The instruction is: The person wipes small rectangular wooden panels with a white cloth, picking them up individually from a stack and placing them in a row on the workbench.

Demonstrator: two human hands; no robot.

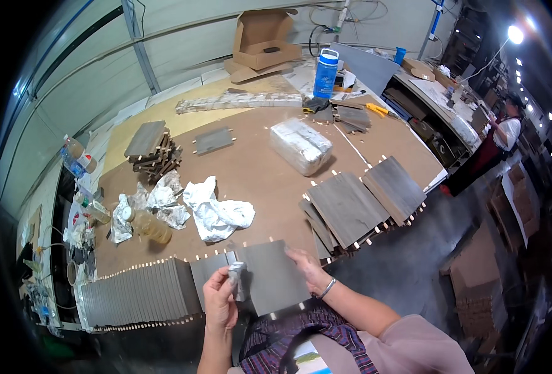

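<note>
My brown-covered worktop [245,174] spread toward twelve o'clock, a pale panelled wall [188,28] from ten to twelve, a second worktop [416,83] at my two, a glaring lamp [515,34] beyond it, dark grey floor [401,243] at four

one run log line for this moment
left hand: holds small grey-white folded piece | right hand: holds flat grey rectangular panel with pale pegs | nearby: row of standing grey panels

Right hand [310,274] partly hidden behind gray panel [271,277], left forearm [215,349] cut off below
</note>
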